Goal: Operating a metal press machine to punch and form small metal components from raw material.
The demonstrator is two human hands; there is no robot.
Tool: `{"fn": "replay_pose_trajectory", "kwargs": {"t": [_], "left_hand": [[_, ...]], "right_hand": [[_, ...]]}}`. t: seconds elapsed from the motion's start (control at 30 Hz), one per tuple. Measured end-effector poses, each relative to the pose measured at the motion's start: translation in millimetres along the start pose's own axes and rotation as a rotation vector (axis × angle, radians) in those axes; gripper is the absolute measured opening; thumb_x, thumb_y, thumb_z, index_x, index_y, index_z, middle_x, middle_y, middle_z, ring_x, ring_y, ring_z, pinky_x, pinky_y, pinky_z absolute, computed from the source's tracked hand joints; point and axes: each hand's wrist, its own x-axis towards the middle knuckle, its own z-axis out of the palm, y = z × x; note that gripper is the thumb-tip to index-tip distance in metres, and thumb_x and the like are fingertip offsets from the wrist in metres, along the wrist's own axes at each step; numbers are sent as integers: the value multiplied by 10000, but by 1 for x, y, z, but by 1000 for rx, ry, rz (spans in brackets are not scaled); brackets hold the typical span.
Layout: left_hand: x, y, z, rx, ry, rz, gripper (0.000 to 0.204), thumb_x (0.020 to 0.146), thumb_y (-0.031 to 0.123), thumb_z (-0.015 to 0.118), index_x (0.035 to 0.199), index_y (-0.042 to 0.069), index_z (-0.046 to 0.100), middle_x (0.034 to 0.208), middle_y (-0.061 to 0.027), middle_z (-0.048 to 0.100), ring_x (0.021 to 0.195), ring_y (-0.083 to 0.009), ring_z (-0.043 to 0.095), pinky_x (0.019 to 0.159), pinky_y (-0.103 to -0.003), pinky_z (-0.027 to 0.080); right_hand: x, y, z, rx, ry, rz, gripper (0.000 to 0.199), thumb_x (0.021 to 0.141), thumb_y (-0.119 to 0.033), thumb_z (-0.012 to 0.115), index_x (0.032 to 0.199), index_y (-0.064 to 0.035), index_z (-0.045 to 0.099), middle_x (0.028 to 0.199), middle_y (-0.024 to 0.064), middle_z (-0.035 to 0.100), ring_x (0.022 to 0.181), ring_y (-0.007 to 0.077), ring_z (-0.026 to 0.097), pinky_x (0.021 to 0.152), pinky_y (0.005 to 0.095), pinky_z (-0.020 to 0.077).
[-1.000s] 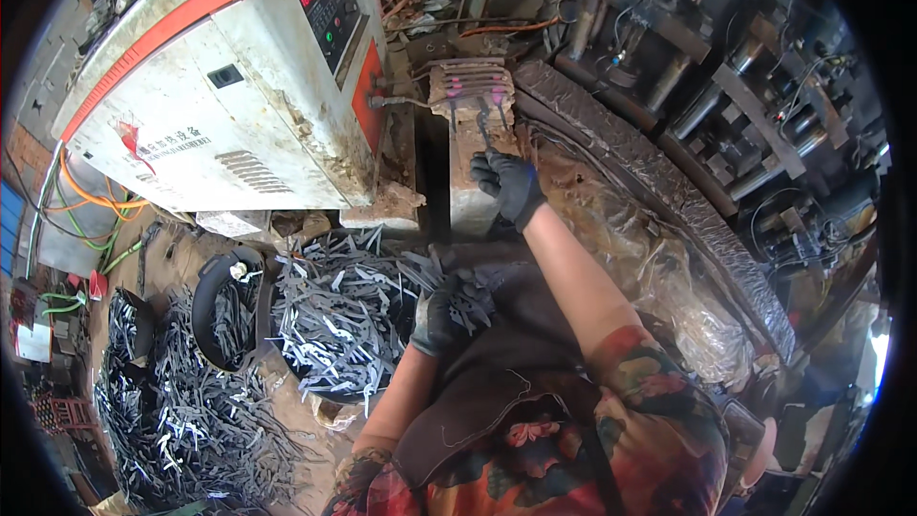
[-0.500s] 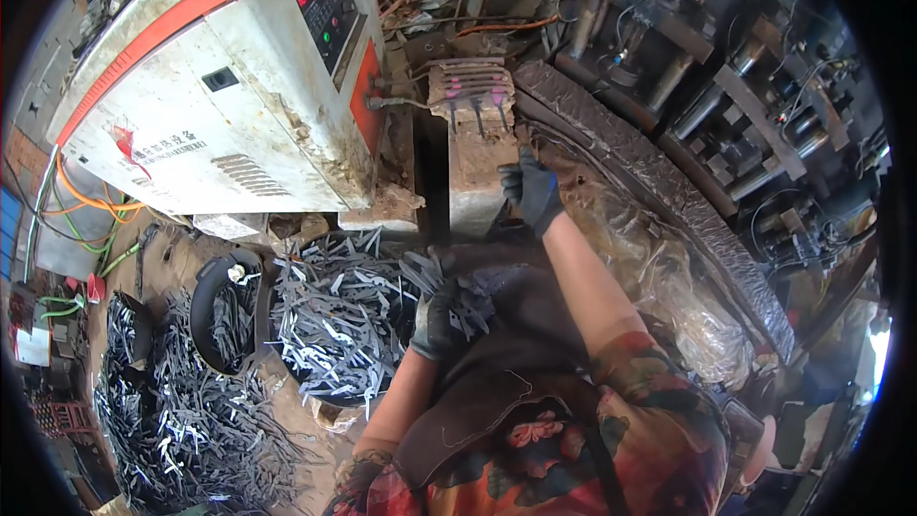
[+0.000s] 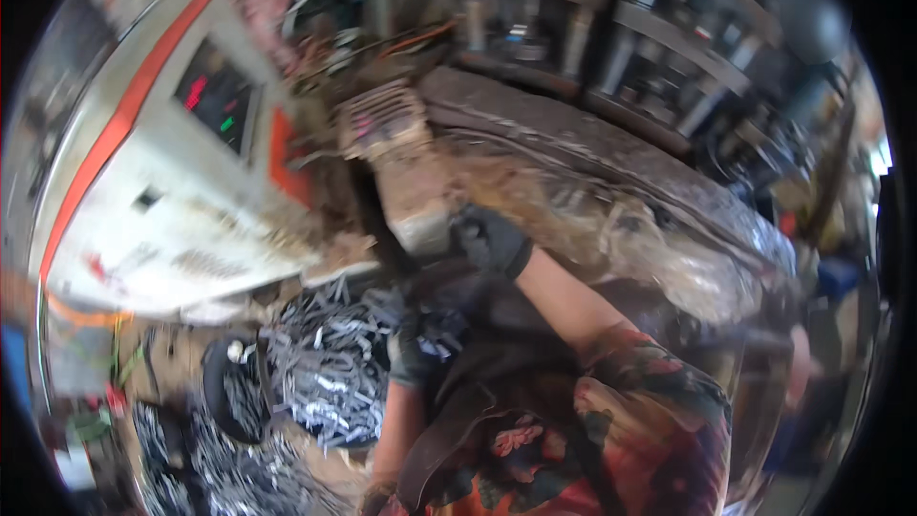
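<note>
Strips point(image 3: 325, 363) of dull grey metal lay heaped just left of the gloved left hand point(image 3: 409, 358), the nearer hand to them, pointing every which way, so the pile had no single long axis. A smaller bunch of strips point(image 3: 444, 336) showed against that hand's right side; its fingers appeared curled around them, though blur softened the outline. The gloved right hand point(image 3: 492, 241) was ahead and to the right, beside the near end of a pale pedestal point(image 3: 413, 199); its fingers looked partly bent, and whether it gripped anything or touched the pedestal could not be told. From that hand, a ridged block point(image 3: 384, 122) stood ahead and to the left, at the pedestal's far end, with a pinkish tint on it. The pedestal's long axis ran from the block back toward the right hand, the nearer of the two. As for writing, a reddish mark point(image 3: 101, 268) on the white cabinet point(image 3: 143, 229) was too smeared to read, as was the red glow point(image 3: 195, 92) on its dark panel point(image 3: 215, 100); no brand could be made out.
</note>
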Motion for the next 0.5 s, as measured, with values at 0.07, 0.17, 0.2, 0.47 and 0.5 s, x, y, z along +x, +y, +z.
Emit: {"fn": "replay_pose_trajectory", "kwargs": {"t": [0.07, 0.17, 0.2, 0.47, 0.5], "left_hand": [[-6, 10, -8, -150, -32, 16, 158, 924, 185, 503, 985, 52, 563, 1014, -140, 597, 974, -317, 570, 912, -499, 448], [1, 8, -21, -80, -26, -22, 176, 929, 213, 508, 983, 53, 558, 1030, -144, 597, 1010, -311, 561, 944, -509, 429], [4, 5, -19, -59, -19, -21, 183, 931, 222, 510, 982, 53, 556, 1036, -145, 597, 1023, -309, 558, 955, -513, 423], [9, 2, 1, 268, 104, 89, 171, 957, 262, 497, 846, 131, 503, 703, -1, 470, 665, -170, 478, 678, -321, 428], [7, -2, 17, 251, 74, 77, 170, 956, 265, 501, 851, 131, 506, 717, 0, 475, 675, -170, 484, 682, -319, 431]], "right_hand": [[-41, 5, 19, -150, 86, -117, 256, 941, -257, 508, 885, -42, 633, 581, 1, 535, 446, 74, 462, 386, 202, 329], [-104, -43, 37, -436, 362, -392, 268, 932, -263, 511, 849, -55, 657, 568, 7, 533, 459, 79, 474, 400, 210, 329], [-118, -67, 34, -552, 533, -560, 279, 928, -269, 517, 842, -49, 666, 566, 8, 531, 454, 83, 474, 406, 211, 329], [-133, -278, -5, -495, 876, -1145, 310, 959, -356, 492, 879, -68, 573, 672, 84, 635, 501, 157, 553, 419, 268, 386], [-133, -291, -11, -462, 921, -1150, 312, 960, -359, 485, 861, -74, 567, 686, 96, 645, 509, 170, 563, 423, 279, 395]]}}
